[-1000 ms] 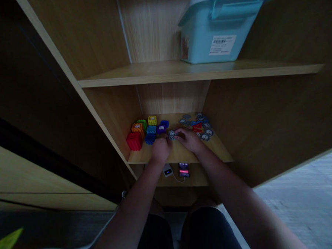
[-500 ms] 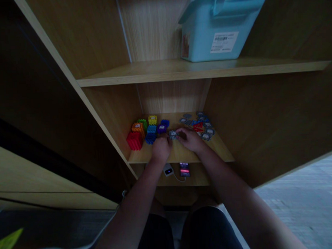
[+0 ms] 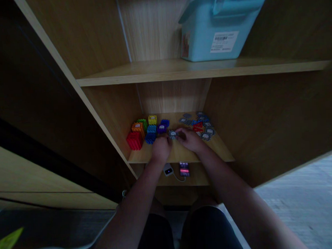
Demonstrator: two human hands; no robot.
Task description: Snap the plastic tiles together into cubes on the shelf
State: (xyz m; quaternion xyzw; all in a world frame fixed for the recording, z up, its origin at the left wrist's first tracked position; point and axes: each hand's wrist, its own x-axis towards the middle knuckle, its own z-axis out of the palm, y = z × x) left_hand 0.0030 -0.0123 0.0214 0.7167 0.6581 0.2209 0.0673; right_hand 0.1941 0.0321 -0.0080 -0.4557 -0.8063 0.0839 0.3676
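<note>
A grey, tooth-edged piece (image 3: 172, 134) is pinched in the fingers of the right hand (image 3: 190, 139), midway along a pale wood-grained shelf (image 3: 181, 154); the grip of the left hand (image 3: 161, 148) cannot be told. Boxy, ridged, multicoloured plastic blocks (image 3: 151, 129) are grouped at left.

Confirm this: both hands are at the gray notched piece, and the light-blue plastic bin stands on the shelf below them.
Not right: the light-blue plastic bin stands on the shelf above them, not below, as the head view shows. The left hand and right hand are indeed both at the gray notched piece.
</note>
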